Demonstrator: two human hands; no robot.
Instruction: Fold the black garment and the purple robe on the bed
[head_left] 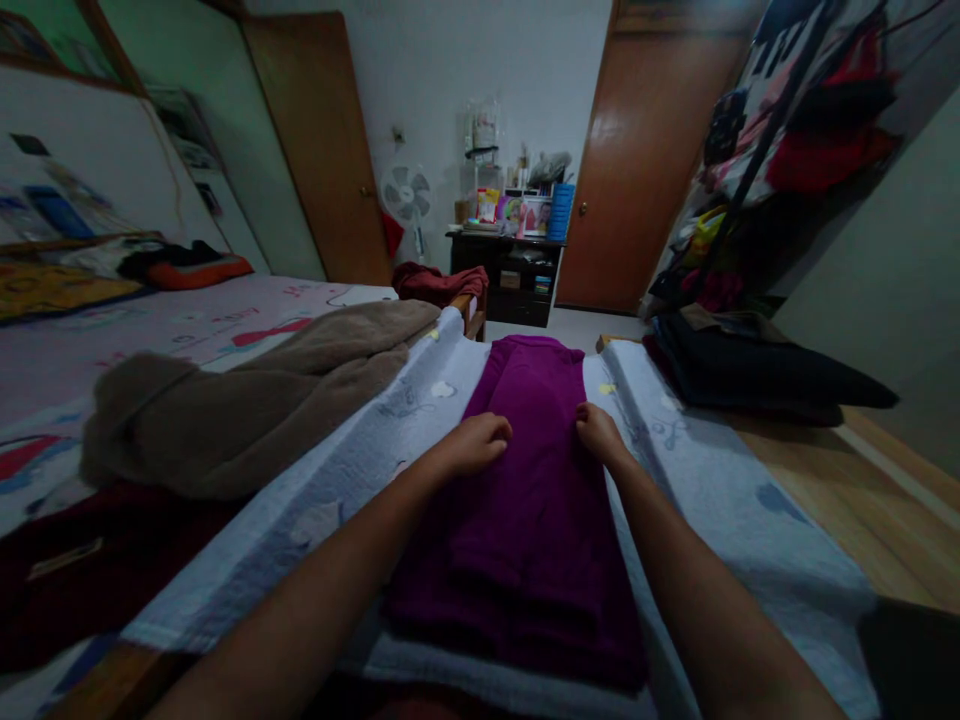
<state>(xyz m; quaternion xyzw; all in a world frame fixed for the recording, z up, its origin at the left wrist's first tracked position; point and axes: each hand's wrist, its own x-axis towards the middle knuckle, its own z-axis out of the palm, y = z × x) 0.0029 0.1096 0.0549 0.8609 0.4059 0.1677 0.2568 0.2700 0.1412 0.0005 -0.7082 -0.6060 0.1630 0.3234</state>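
A purple garment [536, 500] lies folded lengthwise in front of me, with its narrower end away from me and its layered lower edge near. My left hand [480, 443] is closed on the left part of the cloth, its fingers curled and the knuckles up. On the other side, my right hand [598, 432] pinches the garment's right edge at about the same height. Beneath it spreads a pale blue patterned sheet [712, 490]. The exact bit of cloth between my left fingertips is hidden.
To the left are a grey-brown plush garment [247, 410] and a dark red garment [127, 570]. A stack of dark folded clothes [757, 365] sits at right, by a wooden surface [825, 480]. Farther back stand a fan [407, 195] and a black cabinet [506, 280].
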